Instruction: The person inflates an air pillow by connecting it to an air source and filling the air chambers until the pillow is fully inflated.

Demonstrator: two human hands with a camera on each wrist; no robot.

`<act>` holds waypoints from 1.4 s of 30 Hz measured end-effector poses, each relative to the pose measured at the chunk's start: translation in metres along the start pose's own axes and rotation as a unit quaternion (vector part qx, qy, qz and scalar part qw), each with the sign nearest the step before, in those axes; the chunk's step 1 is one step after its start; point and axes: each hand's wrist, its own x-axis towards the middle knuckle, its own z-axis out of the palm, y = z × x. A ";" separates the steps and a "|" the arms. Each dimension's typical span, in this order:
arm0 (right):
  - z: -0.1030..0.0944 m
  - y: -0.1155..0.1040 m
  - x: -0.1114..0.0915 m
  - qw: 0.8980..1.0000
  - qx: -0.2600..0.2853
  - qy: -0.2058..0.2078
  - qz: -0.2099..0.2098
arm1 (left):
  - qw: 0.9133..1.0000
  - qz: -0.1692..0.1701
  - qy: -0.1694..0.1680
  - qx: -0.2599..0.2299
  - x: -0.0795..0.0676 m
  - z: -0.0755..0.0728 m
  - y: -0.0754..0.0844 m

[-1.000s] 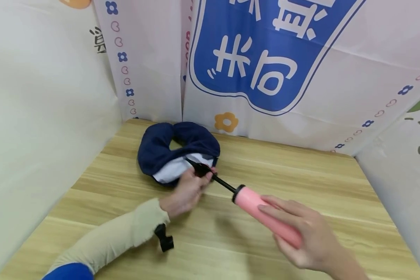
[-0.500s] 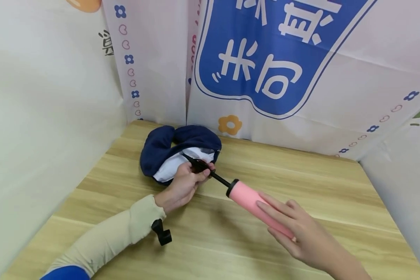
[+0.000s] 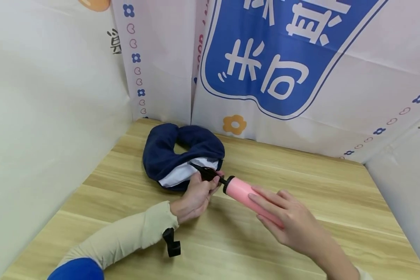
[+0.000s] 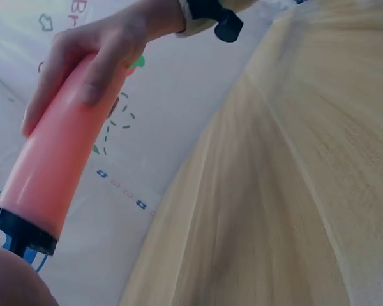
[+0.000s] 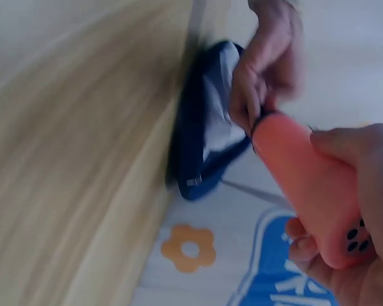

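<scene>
A pink hand pump (image 3: 243, 191) with a black handle end and rod is held between both hands above the table. My left hand (image 3: 196, 194) grips its black end (image 3: 209, 174), right against a navy U-shaped neck pillow (image 3: 161, 151). The pillow's cover gapes along the near side and shows a white inner (image 3: 178, 172). My right hand (image 3: 290, 217) wraps its fingers round the pink barrel (image 5: 306, 185). In the right wrist view a zipper pull (image 5: 193, 182) shows at the cover's edge. The black end's tip lies over the white inner; whether it enters anything cannot be told.
The wood-grain table (image 3: 283, 167) runs to printed cloth walls (image 3: 210, 105) at the back and sides. The pillow lies near the back left corner. A black camera mount (image 3: 171, 243) hangs from the left wrist.
My right hand has pushed the pink barrel up and left toward my left hand, so much less of the black rod shows between them. The pillow stays near the back left corner.
</scene>
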 end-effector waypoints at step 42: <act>-0.052 -0.006 -0.064 0.987 0.025 -0.097 0.125 | 0.997 -0.007 -0.076 0.029 0.017 -0.018 0.014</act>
